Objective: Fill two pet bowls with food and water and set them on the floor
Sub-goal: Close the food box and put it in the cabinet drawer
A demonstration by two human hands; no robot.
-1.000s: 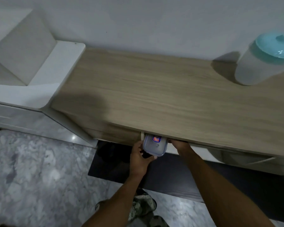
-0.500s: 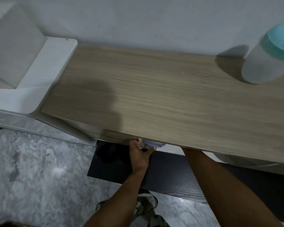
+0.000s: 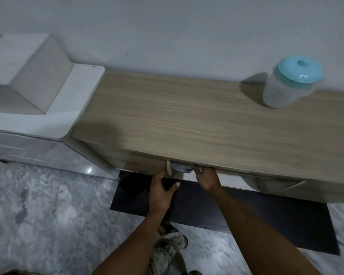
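Note:
A clear plastic container (image 3: 181, 168) with a bluish lid sits just inside the cabinet, mostly hidden under the wooden top (image 3: 197, 124). My left hand (image 3: 162, 188) hangs below the container and the cabinet's door edge (image 3: 168, 169), fingers spread, holding nothing. My right hand (image 3: 206, 178) is at the container's right side, and its fingertips reach under the top out of sight. A frosted jug (image 3: 282, 90) with a teal lid stands on the top at the far right. No pet bowl is in view.
A black mat (image 3: 256, 217) lies on the grey marble floor (image 3: 48, 215) in front of the cabinet. A white ledge (image 3: 81, 92) with a grey block adjoins the wooden top on the left. My shoe (image 3: 171, 245) is below the hands.
The container has gone from sticking out in my left hand to sitting back under the top. My left hand has let go and dropped lower; my right hand has come back into view.

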